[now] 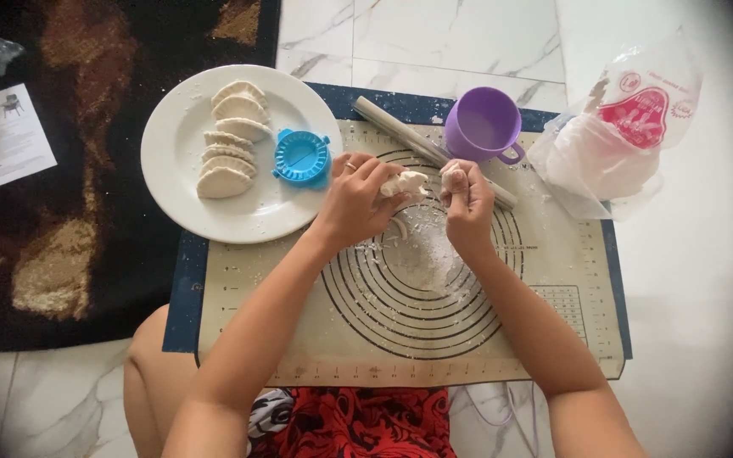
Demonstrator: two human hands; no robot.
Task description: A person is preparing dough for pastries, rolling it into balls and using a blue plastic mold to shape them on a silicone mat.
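the lump of dough sits above the far part of the mat's ring pattern, lifted off the surface, pinched in the fingertips of the left hand, which are closed around it. a smaller dough piece is clamped in the closed fingers of the right hand, just beside the first and apart from it by a narrow gap. it looks to me like a portion is being pulled off the lump, so the step in hand would be dividing the dough; the next move, i'd judge, calls for setting one piece down on the floured middle of the mat and bringing the roller to it.

right under the hands the baking mat is dusted with flour and scraps at the centre of its circles. the rolling pin lies slantwise across the mat's far edge, partly hidden behind the right hand. the purple cup stands just beyond it near the far edge, handle toward the person. off the mat's far right corner a plastic bag with white stuff inside slumps on the tiled floor.

over the mat's far left corner rests a white plate holding a row of folded dumplings, with a blue dumpling press shut at its near-right rim. farther left a dark rug carries a paper leaflet
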